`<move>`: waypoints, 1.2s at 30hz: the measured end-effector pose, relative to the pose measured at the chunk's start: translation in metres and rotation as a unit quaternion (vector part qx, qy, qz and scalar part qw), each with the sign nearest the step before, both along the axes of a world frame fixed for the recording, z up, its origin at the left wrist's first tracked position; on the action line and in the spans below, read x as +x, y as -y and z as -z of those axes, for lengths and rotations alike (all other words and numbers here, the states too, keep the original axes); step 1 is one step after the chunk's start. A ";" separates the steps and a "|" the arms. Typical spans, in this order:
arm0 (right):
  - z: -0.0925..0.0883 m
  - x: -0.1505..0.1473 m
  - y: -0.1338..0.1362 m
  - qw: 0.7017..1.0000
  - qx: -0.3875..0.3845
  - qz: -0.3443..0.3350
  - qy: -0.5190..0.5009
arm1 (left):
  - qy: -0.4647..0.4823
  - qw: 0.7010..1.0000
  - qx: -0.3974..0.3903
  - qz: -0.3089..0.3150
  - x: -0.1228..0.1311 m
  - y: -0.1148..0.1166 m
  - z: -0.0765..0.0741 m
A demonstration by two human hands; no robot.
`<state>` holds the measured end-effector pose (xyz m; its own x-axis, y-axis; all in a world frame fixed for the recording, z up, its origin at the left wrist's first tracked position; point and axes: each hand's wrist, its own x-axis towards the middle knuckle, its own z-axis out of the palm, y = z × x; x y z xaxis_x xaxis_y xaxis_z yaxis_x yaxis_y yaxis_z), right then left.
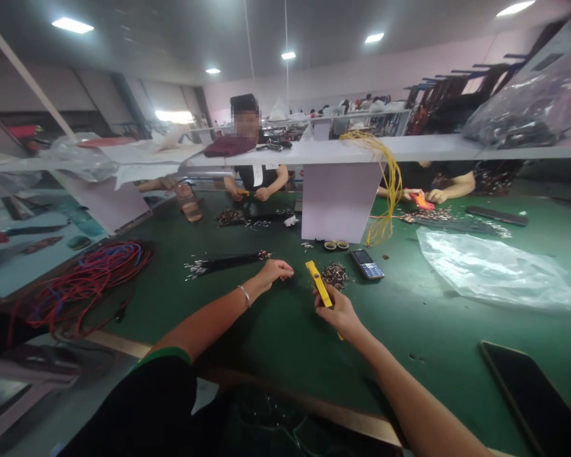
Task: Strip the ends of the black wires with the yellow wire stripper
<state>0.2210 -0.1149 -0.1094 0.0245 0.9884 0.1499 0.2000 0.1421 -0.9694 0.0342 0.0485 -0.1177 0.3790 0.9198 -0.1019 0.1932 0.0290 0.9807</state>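
My right hand [339,311] is wrapped round a yellow wire stripper [320,285], its head pointing up and slightly left over the green bench top. Just behind the tool lies a heap of small dark and copper-coloured bits [335,275]. To the left of it, my left hand [275,273] hovers low above the bench, fingertips pinched together toward the tool. Whatever sits in that pinch is too small to make out. Beyond my left wrist, a bundle of short black wires [228,261] with pale metal ends lies across the bench.
A keypad phone [367,264] lies right of the heap; a larger dark phone [528,393] is near right. Red and blue cables [95,279] are coiled at left. Clear plastic sheeting [490,266] lies at right. Yellow wires [385,184] hang from the shelf [314,152]; co-workers sit beyond.
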 end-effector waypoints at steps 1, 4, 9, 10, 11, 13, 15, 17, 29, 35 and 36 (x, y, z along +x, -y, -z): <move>0.000 0.000 0.000 1.000 -0.001 -0.002 0.000 | -0.001 1.000 -0.003 0.001 0.000 0.000 0.000; 0.001 -0.001 0.001 1.000 -0.005 -0.004 0.008 | -0.004 1.000 -0.013 0.003 -0.001 -0.001 0.001; 0.001 -0.003 0.003 1.000 -0.008 0.000 0.019 | -0.005 1.000 -0.025 0.006 -0.002 -0.001 0.001; 0.001 -0.003 0.004 1.000 -0.007 -0.002 0.024 | -0.004 1.000 -0.027 0.007 -0.002 -0.001 0.001; 0.001 -0.004 0.004 1.000 -0.006 -0.003 0.029 | -0.003 1.000 -0.027 0.007 -0.002 0.000 0.000; 0.002 -0.004 0.004 0.999 -0.003 -0.004 0.035 | -0.001 1.000 -0.029 0.007 -0.003 0.001 -0.001; 0.003 -0.004 0.004 0.999 -0.002 -0.005 0.037 | 0.002 1.000 -0.029 0.008 -0.003 0.002 -0.002; 0.004 -0.003 0.004 0.999 -0.003 -0.005 0.036 | 0.004 0.999 -0.030 0.009 -0.003 0.002 -0.003; 0.000 -0.005 0.007 0.998 -0.002 0.003 0.058 | 0.015 0.999 -0.031 0.012 -0.003 -0.002 0.008; 0.000 -0.004 0.005 0.999 -0.001 0.006 0.047 | 0.017 1.000 -0.022 0.015 -0.001 -0.002 0.007; -0.001 -0.004 0.005 0.999 -0.001 0.006 0.044 | 0.017 1.000 -0.021 0.015 -0.001 -0.001 0.006</move>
